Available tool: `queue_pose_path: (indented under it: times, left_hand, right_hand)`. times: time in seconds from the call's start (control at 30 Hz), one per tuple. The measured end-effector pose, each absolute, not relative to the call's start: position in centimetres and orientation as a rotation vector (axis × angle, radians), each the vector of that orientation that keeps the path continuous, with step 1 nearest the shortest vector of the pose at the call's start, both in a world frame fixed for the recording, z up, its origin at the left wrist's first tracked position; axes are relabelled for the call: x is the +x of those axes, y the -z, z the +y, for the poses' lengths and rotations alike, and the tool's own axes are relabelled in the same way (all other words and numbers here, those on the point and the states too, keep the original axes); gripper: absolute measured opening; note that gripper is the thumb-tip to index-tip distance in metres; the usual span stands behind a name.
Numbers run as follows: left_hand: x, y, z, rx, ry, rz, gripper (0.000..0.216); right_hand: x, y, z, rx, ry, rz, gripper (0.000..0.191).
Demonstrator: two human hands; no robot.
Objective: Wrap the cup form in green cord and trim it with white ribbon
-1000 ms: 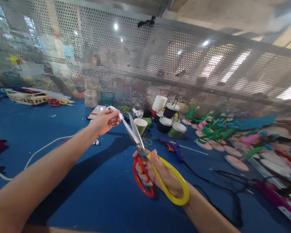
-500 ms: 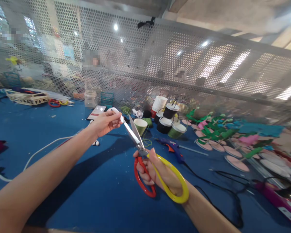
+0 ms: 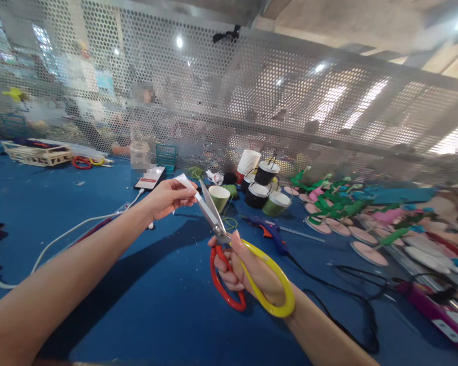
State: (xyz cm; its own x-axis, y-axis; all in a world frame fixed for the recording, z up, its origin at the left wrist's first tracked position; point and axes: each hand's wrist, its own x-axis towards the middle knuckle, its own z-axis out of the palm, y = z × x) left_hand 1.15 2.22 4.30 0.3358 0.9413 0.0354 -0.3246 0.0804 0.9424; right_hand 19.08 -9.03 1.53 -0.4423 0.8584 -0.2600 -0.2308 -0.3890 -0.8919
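My right hand [image 3: 248, 269] grips large scissors [image 3: 229, 254] with one red and one yellow handle loop; the blades [image 3: 210, 211] point up and left and lie nearly together. My left hand [image 3: 168, 195] is stretched out over the blue table [image 3: 156, 305] and pinches a small white piece of paper or foam [image 3: 185, 179]. The white piece sits at the blade tips.
Paper cups [image 3: 263, 190], some green, some black with white lids, stand behind the scissors. A blue glue gun [image 3: 270, 231] with a black cord lies to the right, beside pink discs with green craft flowers [image 3: 339, 208]. A phone [image 3: 149, 177], a jar [image 3: 139, 154] and a perforated metal screen [image 3: 252, 101] lie behind.
The scissor blades have closed a little on the white piece. My left hand has shifted slightly right and down, and the white piece now shows flatter at the blade tips.
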Motion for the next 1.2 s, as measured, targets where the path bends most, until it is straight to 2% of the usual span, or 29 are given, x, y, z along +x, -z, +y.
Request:
queue_pose_path:
  times: [0.17, 0.73, 1.2]
  left_hand:
    - [1.1, -4.5, 2.2, 1.083, -1.085, 0.738, 0.007]
    - [2.3, -4.4, 1.3, 1.008, -1.180, 0.697, 0.017]
    - [0.9, -4.7, 3.1, 1.020, -1.366, 0.824, 0.019]
  right_hand:
    - [19.0, -1.6, -9.2, -0.968, -1.902, -1.071, 0.053]
    - [18.4, -1.3, -9.4, -0.996, -1.853, -1.040, 0.059]
    - [18.7, -2.0, -10.3, -1.036, -1.713, -1.164, 0.040]
